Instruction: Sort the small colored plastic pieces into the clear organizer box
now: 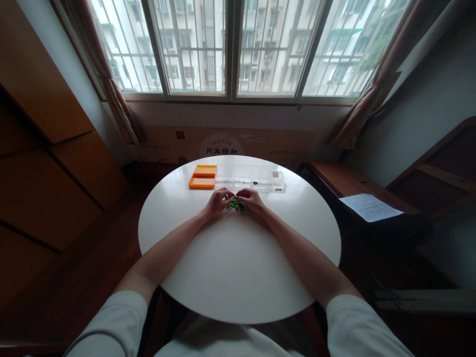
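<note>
Near the far side of the white round table [238,267], a small heap of green, blue and yellow pieces [235,205] lies between my hands. My left hand [219,201] is at the heap's left edge, its fingers curled and thumb bent inward. From the right, my right hand [251,199] reaches over the heap with fingers drawn together in a pinch. Whatever the fingertips hold is too small to make out. Just beyond my left hand sits an orange tray [203,186] with a raised back part.
Clear plastic compartment boxes [243,182] with open lids stand right of the orange tray, a few small dark bits inside. A wooden bench [334,173] at the right bears a white paper sheet [370,207]. A barred window [232,49] is ahead.
</note>
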